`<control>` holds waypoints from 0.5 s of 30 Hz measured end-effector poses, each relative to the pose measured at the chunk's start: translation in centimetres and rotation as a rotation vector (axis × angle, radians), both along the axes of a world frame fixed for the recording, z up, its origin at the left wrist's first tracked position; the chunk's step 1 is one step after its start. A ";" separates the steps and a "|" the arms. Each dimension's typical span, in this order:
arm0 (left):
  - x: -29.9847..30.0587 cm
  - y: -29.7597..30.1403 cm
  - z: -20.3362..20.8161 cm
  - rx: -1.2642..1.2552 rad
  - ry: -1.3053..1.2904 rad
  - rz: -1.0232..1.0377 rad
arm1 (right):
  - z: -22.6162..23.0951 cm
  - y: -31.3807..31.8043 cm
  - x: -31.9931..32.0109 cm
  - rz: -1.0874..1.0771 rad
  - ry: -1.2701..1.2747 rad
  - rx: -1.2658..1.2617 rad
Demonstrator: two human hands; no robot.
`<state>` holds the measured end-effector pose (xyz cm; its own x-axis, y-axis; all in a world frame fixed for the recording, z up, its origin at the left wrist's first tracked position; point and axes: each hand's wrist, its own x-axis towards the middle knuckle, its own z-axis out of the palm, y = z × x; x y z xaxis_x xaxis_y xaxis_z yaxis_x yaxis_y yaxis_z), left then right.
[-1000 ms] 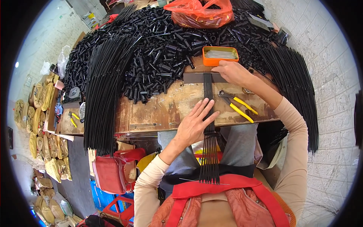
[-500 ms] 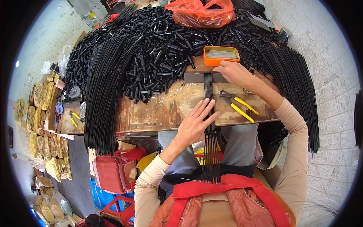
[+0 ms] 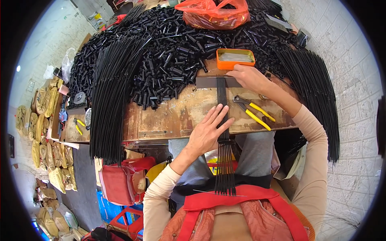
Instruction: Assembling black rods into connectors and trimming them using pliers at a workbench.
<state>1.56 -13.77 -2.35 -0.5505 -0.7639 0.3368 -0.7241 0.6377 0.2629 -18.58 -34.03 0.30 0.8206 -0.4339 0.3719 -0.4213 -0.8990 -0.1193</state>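
A narrow row of thin black rods [image 3: 222, 91] runs from the table down across my lap. My left hand [image 3: 206, 134] lies flat on the rods at the table's front edge, fingers stretched out. The rods' far ends rest over a flat dark bar [image 3: 206, 82]. At those ends my right hand [image 3: 251, 78] is closed in a pinch; what is between its fingertips is too small to make out. Just beyond it stands an orange tin [image 3: 235, 66] of thin silvery pins or wires. Yellow-handled pliers [image 3: 257, 115] lie right of the rods. A thin wire [image 3: 201, 190] lies across my red apron.
A big heap of black tubular parts [image 3: 169, 60] covers the back of the table, with a red plastic bag [image 3: 217, 16] on it. Bundles of long black rods hang over the edge at left [image 3: 110, 100] and right [image 3: 315, 92]. Smaller yellow-handled pliers [image 3: 79, 125] lie far left.
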 end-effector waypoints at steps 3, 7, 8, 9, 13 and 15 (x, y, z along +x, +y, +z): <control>0.0 -0.1 -0.3 -0.011 0.009 0.000 | 0.1 0.2 0.0 0.021 -0.017 0.016; 0.0 0.0 -0.1 -0.009 -0.001 0.001 | 0.1 0.2 0.4 -0.002 -0.005 0.016; 0.0 0.0 0.0 -0.009 -0.002 0.002 | 0.1 0.2 0.5 -0.010 -0.006 0.023; 0.0 0.0 0.0 -0.008 -0.002 0.004 | 0.2 0.2 0.5 -0.009 -0.007 0.023; -0.1 0.1 0.1 0.008 0.003 0.005 | 0.1 0.1 -0.1 -0.008 -0.007 0.013; 0.0 0.0 0.1 0.000 -0.007 0.004 | 0.0 0.2 -0.2 -0.024 0.002 0.009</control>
